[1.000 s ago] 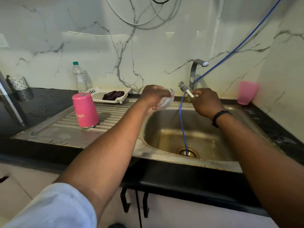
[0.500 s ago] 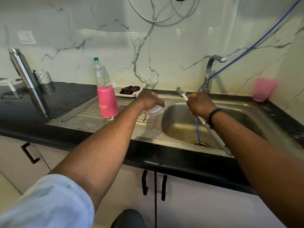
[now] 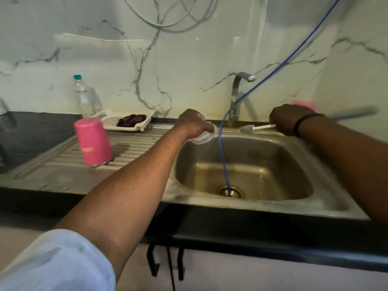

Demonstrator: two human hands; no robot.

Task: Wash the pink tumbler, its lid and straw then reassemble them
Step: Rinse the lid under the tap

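Note:
The pink tumbler (image 3: 94, 142) stands upside down on the ribbed steel drainboard (image 3: 134, 150), left of the basin. My left hand (image 3: 192, 123) grips the clear lid (image 3: 204, 138) over the basin's left rim. My right hand (image 3: 290, 119) holds a thin white brush (image 3: 255, 128) by its handle at the basin's far right rim, bristles pointing left toward the tap. A blurred grey rod (image 3: 352, 114) sticks out to the right behind my right wrist; I cannot tell whether it is the straw.
The steel sink basin (image 3: 262, 156) has a blue hose (image 3: 222, 156) running down into its drain. A tap (image 3: 237, 95) stands behind it. A white tray (image 3: 131, 120) with a dark cloth and a water bottle (image 3: 83, 97) sit at the back left. A pink cup (image 3: 304, 105) is behind my right hand.
My right hand swung the brush from upright to lying level and moved right toward the rim. My left hand still holds the lid near the basin's left edge. The camera view shifted.

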